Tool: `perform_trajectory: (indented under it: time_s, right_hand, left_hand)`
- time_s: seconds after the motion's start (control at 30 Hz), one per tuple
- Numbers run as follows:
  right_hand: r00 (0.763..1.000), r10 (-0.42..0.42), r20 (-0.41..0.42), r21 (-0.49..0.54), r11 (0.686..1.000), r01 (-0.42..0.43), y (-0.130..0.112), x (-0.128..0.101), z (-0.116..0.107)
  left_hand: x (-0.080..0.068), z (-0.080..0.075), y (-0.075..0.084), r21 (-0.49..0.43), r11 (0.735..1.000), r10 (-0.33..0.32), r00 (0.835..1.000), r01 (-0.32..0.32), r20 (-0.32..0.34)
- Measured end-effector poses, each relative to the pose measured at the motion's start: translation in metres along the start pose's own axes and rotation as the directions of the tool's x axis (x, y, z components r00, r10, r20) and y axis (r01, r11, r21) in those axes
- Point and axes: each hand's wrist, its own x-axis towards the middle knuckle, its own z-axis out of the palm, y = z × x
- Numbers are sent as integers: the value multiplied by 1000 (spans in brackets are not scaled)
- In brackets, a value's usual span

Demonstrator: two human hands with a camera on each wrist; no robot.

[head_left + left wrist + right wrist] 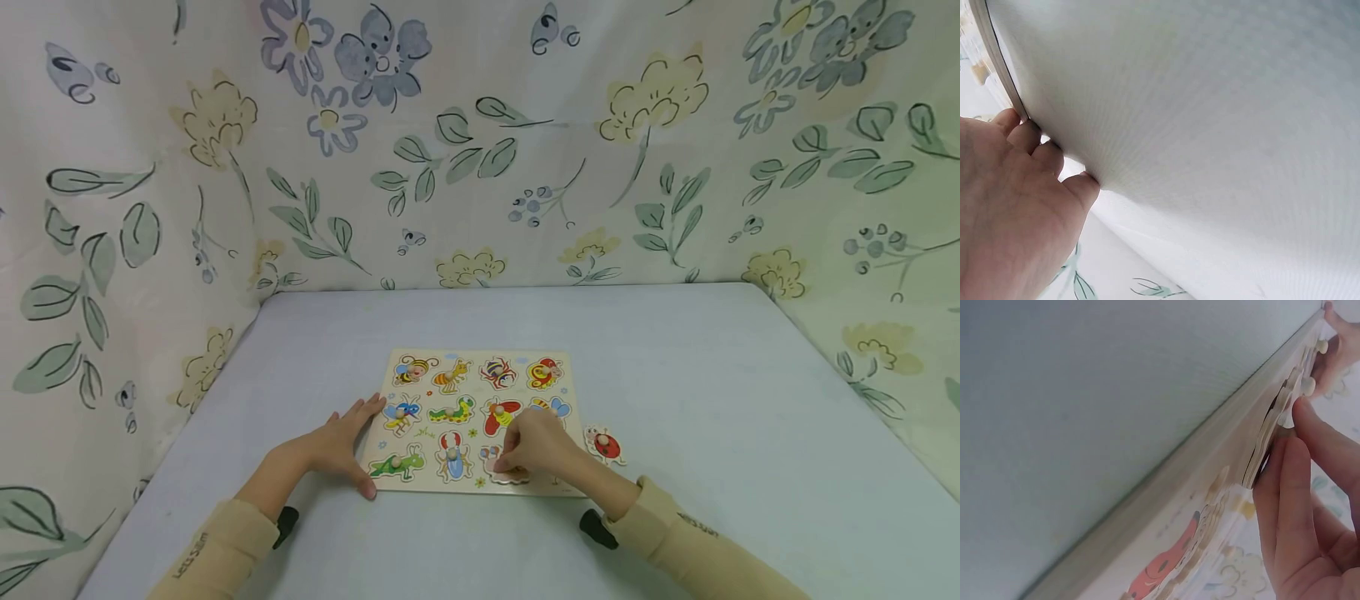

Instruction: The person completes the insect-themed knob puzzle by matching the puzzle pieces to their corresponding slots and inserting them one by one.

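Observation:
A wooden peg puzzle board (465, 491) with several bug-shaped pieces lies on the table. My left hand (339, 444) spreads along its left side, fingers extended and thumb by the near corner; the left wrist view shows fingertips against the board's edge (1007, 72). My right hand (542, 442) is over the bottom row, thumb and fingers pinching a pale pink puzzle piece (516, 477). In the right wrist view, that puzzle piece (1264, 447) sits edge-on at the fingertips, close over the board; the hand hides its knob. Beside the board's right edge lies a red ladybug piece (604, 445).
A green grasshopper piece (397, 463) and a blue beetle piece (453, 458) sit left of the right hand. The white table (690, 358) extends around the board. Behind it hangs a flower-patterned cloth (480, 217).

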Motion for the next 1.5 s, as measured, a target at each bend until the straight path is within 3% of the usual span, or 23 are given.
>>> perform_trajectory:
  time_s: [0.6, 0.93, 1.23, 1.5]
  right_hand:
    - [1000, -2, 2, -2, 1000, 2, 0, -3, 3]
    - [1000, -7, 19, 48, 999, 7, 2, -7, -3]
    - [999, -7, 52, 104, 995, 2, 12, -17, -25]
    - [999, 45, -15, 94, 995, -44, 31, -26, -46]
  left_hand:
    - [0, 1, 0, -3, 1000, -8, 1000, 8, -1]
    - [-1, 0, 2, -16, 1000, -8, 1000, 8, -1]
    - [-1, 1, 1, -14, 1000, -8, 1000, 8, 0]
    - [-1, 1, 1, -10, 1000, -7, 1000, 7, -3]
